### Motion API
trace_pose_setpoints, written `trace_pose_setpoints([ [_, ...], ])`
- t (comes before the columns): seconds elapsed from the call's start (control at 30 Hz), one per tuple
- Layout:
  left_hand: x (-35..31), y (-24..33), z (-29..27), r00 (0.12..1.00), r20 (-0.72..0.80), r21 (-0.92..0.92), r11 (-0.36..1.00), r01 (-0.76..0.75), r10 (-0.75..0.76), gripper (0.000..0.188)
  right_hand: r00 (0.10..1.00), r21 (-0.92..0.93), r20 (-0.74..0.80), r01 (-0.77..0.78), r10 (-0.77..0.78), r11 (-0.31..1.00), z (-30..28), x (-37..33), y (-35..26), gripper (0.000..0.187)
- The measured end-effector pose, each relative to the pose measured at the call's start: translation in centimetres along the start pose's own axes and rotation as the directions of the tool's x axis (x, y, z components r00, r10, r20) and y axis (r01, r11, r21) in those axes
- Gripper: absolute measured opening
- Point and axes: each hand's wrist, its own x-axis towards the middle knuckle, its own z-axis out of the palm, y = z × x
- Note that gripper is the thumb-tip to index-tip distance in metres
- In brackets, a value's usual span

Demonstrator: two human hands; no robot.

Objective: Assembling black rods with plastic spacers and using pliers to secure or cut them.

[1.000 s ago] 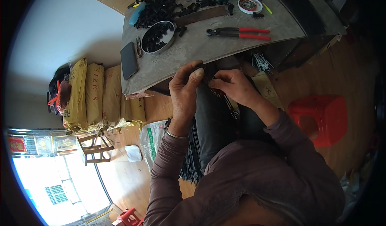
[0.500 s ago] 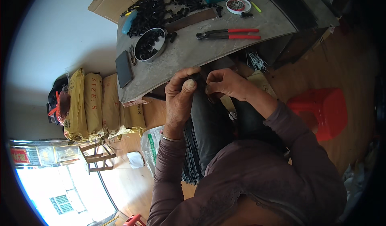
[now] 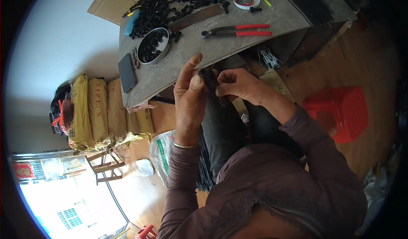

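Left hand and right hand close together
Left index finger points far, spread from the thumb; right fingers curl leftward.

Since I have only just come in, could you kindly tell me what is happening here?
A person has both hands at a small dark piece above their legs, by the table's near edge. The left hand has its index finger raised; the right hand is close beside the piece, though its exact grip is unclear. On the table lie red-handled pliers and a round dish of black parts.
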Motion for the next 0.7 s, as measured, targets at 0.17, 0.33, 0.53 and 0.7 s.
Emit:
trace_pose_setpoints([
  [0.17, -0.2, -0.5, 2.5, 0.894, -0.382, 0.386, 0.919, -0.076, 0.234, 0.036, 0.984, -0.111, -0.141, 0.095, -0.11, 0.989, 1.2, 0.9, 0.0, 0.018],
  [0.33, -0.2, -0.2, 3.5, 0.88, -0.297, 0.785, 0.62, 0.004, 0.37, 0.025, 0.89, -0.308, -0.278, 0.273, -0.36, 0.911, 2.2, 1.0, 1.7, 0.021],
  [0.53, -0.4, 0.5, 3.2, 0.862, -0.207, 0.925, 0.379, 0.018, 0.464, 0.019, 0.848, -0.598, -0.187, 0.302, -0.496, 0.743, 3.4, -0.3, 0.4, 0.017],
  [0.7, -0.9, 1.3, 2.2, 0.91, -0.251, 0.774, 0.633, -0.016, 0.329, 0.02, 0.829, -0.594, -0.209, 0.314, -0.519, 0.74, 2.3, -1.3, -0.4, 0.016],
])
